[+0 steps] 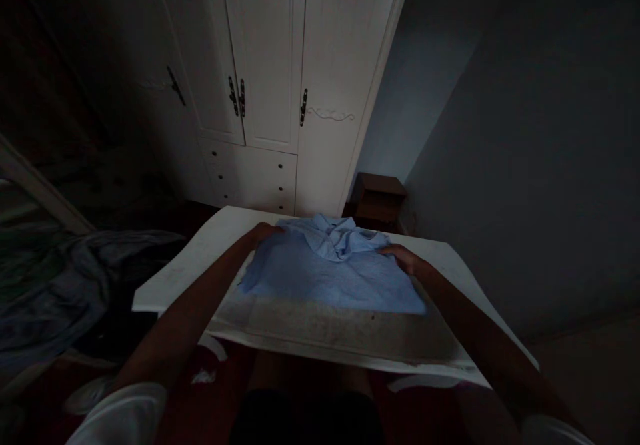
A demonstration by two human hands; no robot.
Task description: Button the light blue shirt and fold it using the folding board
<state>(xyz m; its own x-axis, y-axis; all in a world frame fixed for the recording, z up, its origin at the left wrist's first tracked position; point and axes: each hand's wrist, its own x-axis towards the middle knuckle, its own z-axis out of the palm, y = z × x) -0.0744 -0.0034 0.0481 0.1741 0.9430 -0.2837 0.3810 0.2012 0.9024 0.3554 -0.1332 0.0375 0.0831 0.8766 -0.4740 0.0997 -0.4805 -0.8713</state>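
A light blue shirt (330, 278) lies folded on a white table (200, 245), its collar at the far side. A worn, stained cloth (320, 332) is spread beneath it. At the shirt's far left corner is my left hand (267, 230), its fingers closed on the fabric edge. My right hand (404, 258) grips the right side near the collar, fingertips on the cloth and the thumb partly hidden. Both forearms reach in from the near corners of the view.
Behind the table stands a white wardrobe (265, 52) with dark handles and drawers. A small brown cabinet (380, 195) sits by the grey wall (540, 165). At the left lies a heap of crumpled clothes (75, 285). The room is dim.
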